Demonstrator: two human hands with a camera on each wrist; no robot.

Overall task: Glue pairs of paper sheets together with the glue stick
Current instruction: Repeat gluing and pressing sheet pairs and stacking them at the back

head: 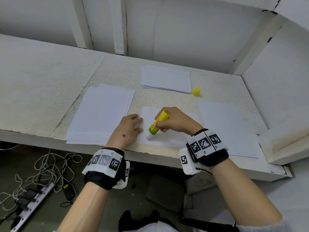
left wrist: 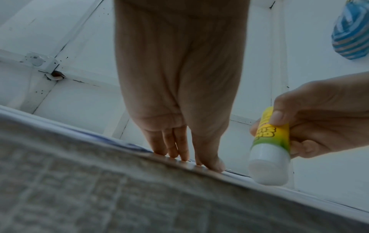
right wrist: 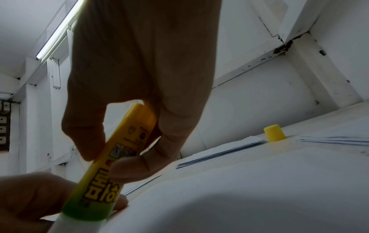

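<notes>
Pinched in the curled right hand point(head: 175, 120), the uncapped glue stick point(head: 157, 125) is tilted tip-down on the single sheet point(head: 168, 139) at the bench point(head: 41, 77) front edge, which is pinned at its left side by the flat, spread fingers of the left hand point(head: 128, 129). If that pressure is eased, the sheet could be dragged or creased (thin paper buckles easily); glue could be smeared onto the bench past the edge.

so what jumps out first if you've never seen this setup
The yellow-green glue stick, gripped by the right hand with its tip down on the middle sheet at the desk's near edge. Next, its yellow cap standing alone beside the far paper stack.
</notes>
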